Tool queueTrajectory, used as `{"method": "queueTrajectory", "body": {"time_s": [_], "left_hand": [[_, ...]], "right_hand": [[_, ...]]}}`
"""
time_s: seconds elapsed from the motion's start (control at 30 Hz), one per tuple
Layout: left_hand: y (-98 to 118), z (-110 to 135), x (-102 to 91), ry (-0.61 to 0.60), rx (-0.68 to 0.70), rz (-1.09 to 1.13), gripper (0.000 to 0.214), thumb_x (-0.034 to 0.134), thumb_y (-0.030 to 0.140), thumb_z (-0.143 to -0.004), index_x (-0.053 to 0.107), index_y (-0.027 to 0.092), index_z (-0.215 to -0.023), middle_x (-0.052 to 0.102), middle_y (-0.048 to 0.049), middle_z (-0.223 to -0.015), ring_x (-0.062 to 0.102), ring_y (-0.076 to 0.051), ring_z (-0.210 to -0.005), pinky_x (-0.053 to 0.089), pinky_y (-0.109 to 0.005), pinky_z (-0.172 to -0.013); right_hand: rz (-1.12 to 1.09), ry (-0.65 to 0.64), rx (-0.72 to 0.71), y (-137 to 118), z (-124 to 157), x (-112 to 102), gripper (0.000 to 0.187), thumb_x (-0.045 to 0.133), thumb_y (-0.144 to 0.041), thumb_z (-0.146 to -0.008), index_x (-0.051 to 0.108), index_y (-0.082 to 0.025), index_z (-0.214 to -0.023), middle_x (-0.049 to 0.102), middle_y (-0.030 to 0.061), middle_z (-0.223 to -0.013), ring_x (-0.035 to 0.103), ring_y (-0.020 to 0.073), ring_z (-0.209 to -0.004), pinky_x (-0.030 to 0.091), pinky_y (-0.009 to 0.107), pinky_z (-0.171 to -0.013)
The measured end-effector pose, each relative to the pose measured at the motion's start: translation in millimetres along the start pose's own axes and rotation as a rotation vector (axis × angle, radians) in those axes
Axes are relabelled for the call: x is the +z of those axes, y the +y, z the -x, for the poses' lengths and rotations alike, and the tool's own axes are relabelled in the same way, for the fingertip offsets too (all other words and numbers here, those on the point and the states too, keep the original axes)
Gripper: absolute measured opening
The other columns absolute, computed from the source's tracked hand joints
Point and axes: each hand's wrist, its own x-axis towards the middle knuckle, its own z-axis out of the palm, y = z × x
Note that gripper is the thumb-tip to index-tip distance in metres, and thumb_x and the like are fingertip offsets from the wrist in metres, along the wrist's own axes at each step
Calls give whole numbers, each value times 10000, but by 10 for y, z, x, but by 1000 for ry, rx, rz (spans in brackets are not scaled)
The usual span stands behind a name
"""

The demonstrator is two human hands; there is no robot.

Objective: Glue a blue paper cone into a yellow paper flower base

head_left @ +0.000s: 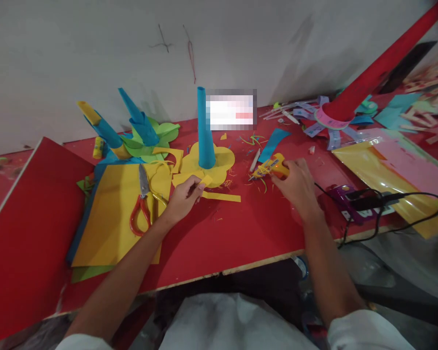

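Note:
My left hand [184, 197] pinches a small yellow paper piece [206, 181] between thumb and fingers. Just below it on the red table lies a yellow paper strip [224, 197]. Beyond this hand, a blue paper tube [206, 141] stands upright on a yellow flower-shaped paper base [224, 158]. My right hand [298, 187] is closed around the rear of a yellow glue gun [272, 166], which rests low over the table, nozzle pointing left. Thin yellow shreds cling to the gun. Part of its grip is hidden by my fingers.
Red-handled scissors [140, 214] and yellow-handled scissors [155, 194] lie on yellow sheets [105, 218]. Two blue paper tube flowers [144, 129] stand back left. A purple power box [357, 204] with black cables sits right, near a red paper cone [379, 73].

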Motion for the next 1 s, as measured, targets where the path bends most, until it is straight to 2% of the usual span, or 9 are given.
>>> {"method": "queueTrajectory", "body": {"time_s": [0.1,0.2,0.3,0.37,0.53,0.63,1.0], "left_hand": [[1,-1,2,5,1,-3,454,549,605,-1032,523,214,-803,517,47,-620,474,-104,-558,371,-263,-593],[-6,4,11,8,-4,9,442,549,596,-1033,526,215,-811,519,48,-622,485,-105,-558,377,-261,-591],[-21,12,25,34,-9,2,422,545,578,-1036,519,217,-817,515,49,-627,480,-106,-555,366,-263,-578],[-28,16,30,62,-14,-30,398,539,552,-1042,520,219,-826,498,53,-627,466,-107,-557,353,-267,-575],[-14,13,25,130,14,-93,379,556,537,-1031,530,218,-828,461,49,-654,426,-117,-585,341,-277,-589],[-4,14,20,153,18,-95,395,560,558,-1023,531,219,-824,473,39,-670,432,-126,-607,345,-278,-593],[14,21,41,74,25,-111,421,529,574,-1031,523,214,-814,459,40,-665,415,-127,-612,327,-284,-601]], "right_hand": [[-108,147,28,-16,-34,-22,338,675,-511,-917,614,-231,-1096,604,145,-1151,598,336,-1080,516,507,-950],[-192,197,28,-51,-46,-4,386,679,-581,-918,576,-240,-1065,597,117,-1108,587,314,-1059,520,505,-956],[-242,128,-1,-114,-23,38,452,720,-619,-884,553,-239,-1064,584,103,-1107,584,299,-1035,529,490,-944],[-255,75,-35,-171,2,60,457,759,-578,-862,551,-236,-1082,577,110,-1131,587,303,-1042,535,484,-933],[-240,6,-163,-313,43,50,237,701,-354,-880,580,-234,-1045,599,112,-1109,603,308,-1057,540,469,-939],[-207,-41,-230,-363,53,31,139,653,-297,-879,596,-243,-995,633,111,-1069,617,311,-1045,536,461,-946],[-154,-90,-285,-388,51,166,163,624,-246,-861,612,-230,-1023,680,147,-1129,642,340,-1088,535,470,-983]]}}
